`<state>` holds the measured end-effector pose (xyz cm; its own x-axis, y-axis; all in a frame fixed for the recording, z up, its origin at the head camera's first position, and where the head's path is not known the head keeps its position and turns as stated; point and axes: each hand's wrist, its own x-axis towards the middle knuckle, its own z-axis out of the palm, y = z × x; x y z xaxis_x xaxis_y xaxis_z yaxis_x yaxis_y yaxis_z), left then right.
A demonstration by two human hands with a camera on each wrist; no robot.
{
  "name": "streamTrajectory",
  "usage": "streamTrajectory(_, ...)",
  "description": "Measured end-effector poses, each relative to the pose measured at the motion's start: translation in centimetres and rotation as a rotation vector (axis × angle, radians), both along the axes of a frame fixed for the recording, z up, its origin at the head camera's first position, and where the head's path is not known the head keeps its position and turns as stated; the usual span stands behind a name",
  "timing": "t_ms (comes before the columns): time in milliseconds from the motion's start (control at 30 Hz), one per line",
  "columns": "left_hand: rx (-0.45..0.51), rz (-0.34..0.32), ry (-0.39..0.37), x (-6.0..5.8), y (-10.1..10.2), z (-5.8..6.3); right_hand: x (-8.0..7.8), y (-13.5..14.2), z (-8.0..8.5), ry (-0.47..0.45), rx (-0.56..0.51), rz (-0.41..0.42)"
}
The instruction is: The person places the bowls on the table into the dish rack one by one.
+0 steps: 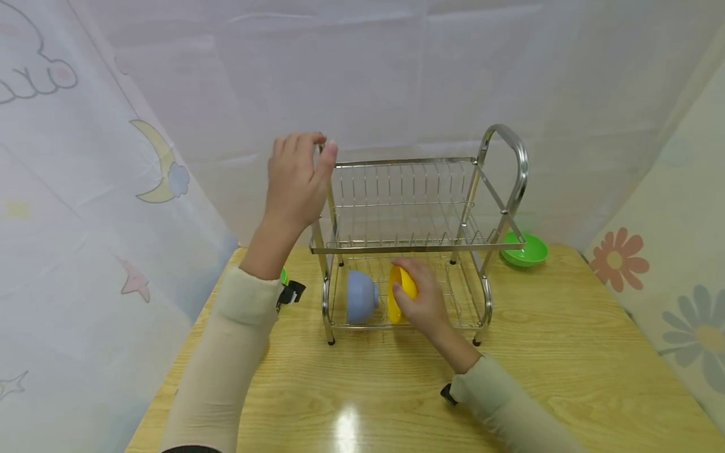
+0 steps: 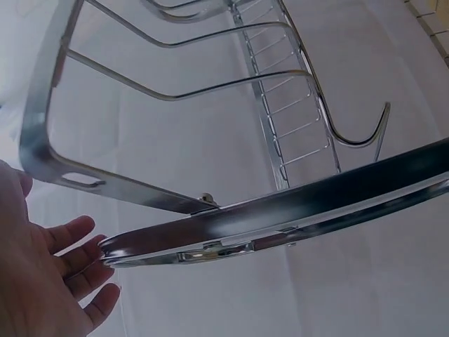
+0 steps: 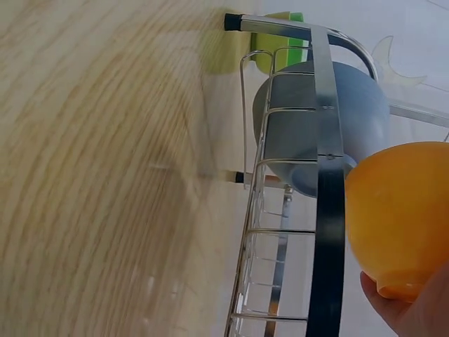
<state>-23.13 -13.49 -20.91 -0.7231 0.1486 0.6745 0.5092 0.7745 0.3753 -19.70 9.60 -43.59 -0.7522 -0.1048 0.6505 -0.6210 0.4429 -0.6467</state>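
My right hand (image 1: 421, 299) grips a yellow bowl (image 1: 394, 289), tipped on its side over the lower tier of the metal dish rack (image 1: 416, 247). To the bowl's left, a blue bowl (image 1: 360, 297) stands on its edge in that tier, its foot facing the yellow one. In the right wrist view, fingertips show under the orange-looking yellow bowl (image 3: 403, 217), beside the blue-grey bowl (image 3: 280, 105). My left hand (image 1: 294, 179) is at the rack's upper left handle, hiding most of it. Its loosely bent fingers (image 2: 84, 256) touch the curved bar (image 2: 210, 228) in the left wrist view.
Behind the rack's right side, a green bowl (image 1: 527, 251) sits on the wooden table (image 1: 566, 352). A green object (image 1: 284, 275) is mostly hidden behind my left forearm. Printed cloth (image 1: 385, 82) hangs behind the table and along both sides.
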Motion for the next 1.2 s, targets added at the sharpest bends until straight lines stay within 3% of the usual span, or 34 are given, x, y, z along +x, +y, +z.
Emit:
streamTrajectory(233, -0.088, 0.099, -0.107, -1.6, -0.1, 0.8, -0.3, -1.1, -0.4, -0.05, 0.068, -0.011)
streamTrajectory(533, -0.188, 0.178, -0.307, -3.1, -0.7, 2.2, -0.5, -2.7, -1.0, -0.116, 0.11, 0.022)
streamTrajectory(900, -0.207, 0.173, -0.468, -4.4, -0.8, 3.7, -0.6, -4.0, -1.2, -0.23, 0.224, -0.021)
streamTrajectory(1200, -0.244, 0.101, -0.558, -3.9, -1.2, 4.4, -0.7, -4.5, -1.7, -0.245, 0.254, -0.012)
